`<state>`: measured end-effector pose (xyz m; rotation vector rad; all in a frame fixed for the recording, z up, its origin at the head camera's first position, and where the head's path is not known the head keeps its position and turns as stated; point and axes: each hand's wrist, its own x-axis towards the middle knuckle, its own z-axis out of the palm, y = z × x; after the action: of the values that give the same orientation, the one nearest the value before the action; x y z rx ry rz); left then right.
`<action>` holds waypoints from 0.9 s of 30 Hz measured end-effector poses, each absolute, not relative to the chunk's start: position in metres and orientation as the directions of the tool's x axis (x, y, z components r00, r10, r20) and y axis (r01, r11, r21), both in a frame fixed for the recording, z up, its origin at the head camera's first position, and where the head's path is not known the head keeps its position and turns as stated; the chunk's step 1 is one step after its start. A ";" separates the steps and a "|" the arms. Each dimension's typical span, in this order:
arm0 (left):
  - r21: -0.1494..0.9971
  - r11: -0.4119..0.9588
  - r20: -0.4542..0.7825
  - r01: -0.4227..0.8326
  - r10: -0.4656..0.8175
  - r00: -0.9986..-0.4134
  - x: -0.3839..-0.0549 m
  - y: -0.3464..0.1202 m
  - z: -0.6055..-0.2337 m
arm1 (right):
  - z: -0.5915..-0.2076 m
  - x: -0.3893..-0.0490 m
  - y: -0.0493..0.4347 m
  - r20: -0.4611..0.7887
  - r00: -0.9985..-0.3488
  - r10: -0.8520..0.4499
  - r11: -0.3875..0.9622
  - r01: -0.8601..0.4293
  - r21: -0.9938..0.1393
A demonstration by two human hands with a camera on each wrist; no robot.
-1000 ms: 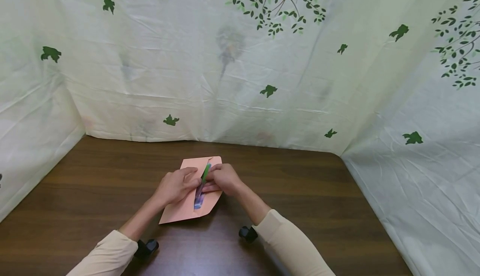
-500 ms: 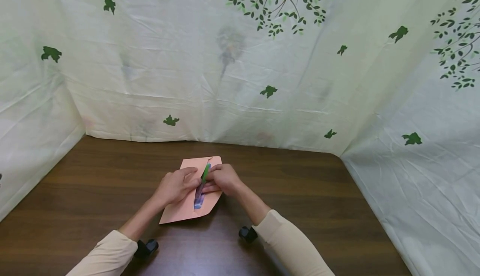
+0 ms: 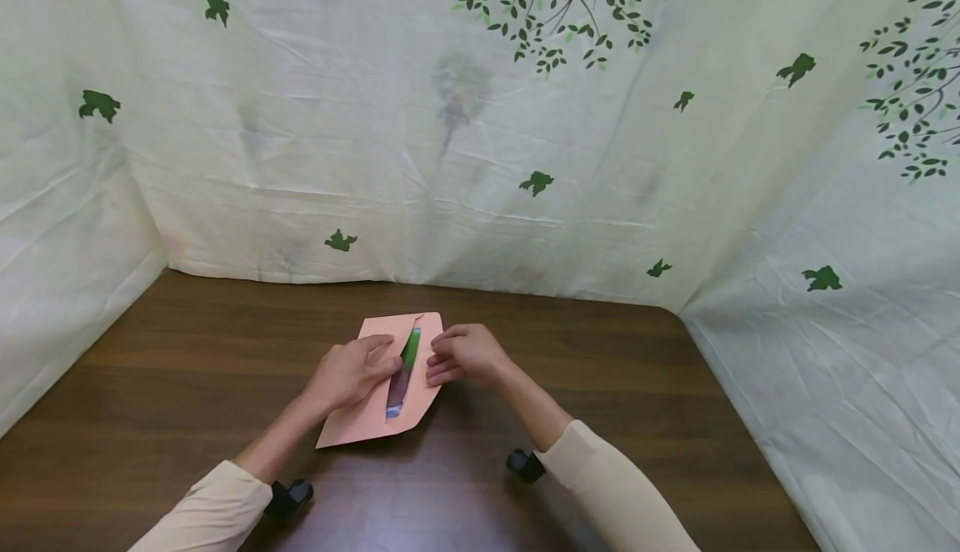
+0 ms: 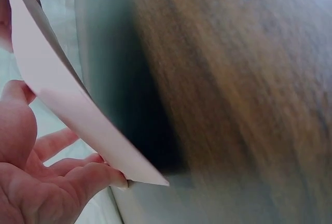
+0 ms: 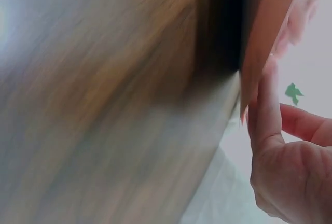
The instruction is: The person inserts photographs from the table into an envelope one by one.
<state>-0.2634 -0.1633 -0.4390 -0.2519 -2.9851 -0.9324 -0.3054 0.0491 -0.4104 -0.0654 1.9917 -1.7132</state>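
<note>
A pink paper envelope (image 3: 352,427) is tilted off the table, with a long slit down its middle. Inside the slit lies a flat item with green, purple and blue areas (image 3: 400,381); its kind cannot be told. My left hand (image 3: 347,373) lies over the left panel and holds its slit edge between thumb and forefinger. My right hand (image 3: 467,353) is at the right edge, its fingertips against the paper. In the right wrist view one straight finger (image 5: 268,102) touches the paper, the others apart from it. The paper hides some fingertips.
The brown wooden table (image 3: 615,419) surrounds the envelope. White cloth (image 3: 450,118) printed with leaves hangs behind it and along both sides. Black devices (image 3: 288,498) sit on the wrists, close to the tabletop.
My right hand has drawn out of the slit and moved right to the envelope's edge, so more of the coloured item shows. My left hand stays in place.
</note>
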 end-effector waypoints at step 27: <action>0.529 0.822 0.081 0.213 0.200 -0.976 -0.265 -0.150 -0.439 | -0.405 -0.295 0.172 -0.307 -0.931 -0.197 0.334 0.231 -0.914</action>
<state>-0.2649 -0.1499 -0.4385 -0.3373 -2.9771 -0.8678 -0.2953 0.1725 -0.4054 0.0304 2.2408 -1.6263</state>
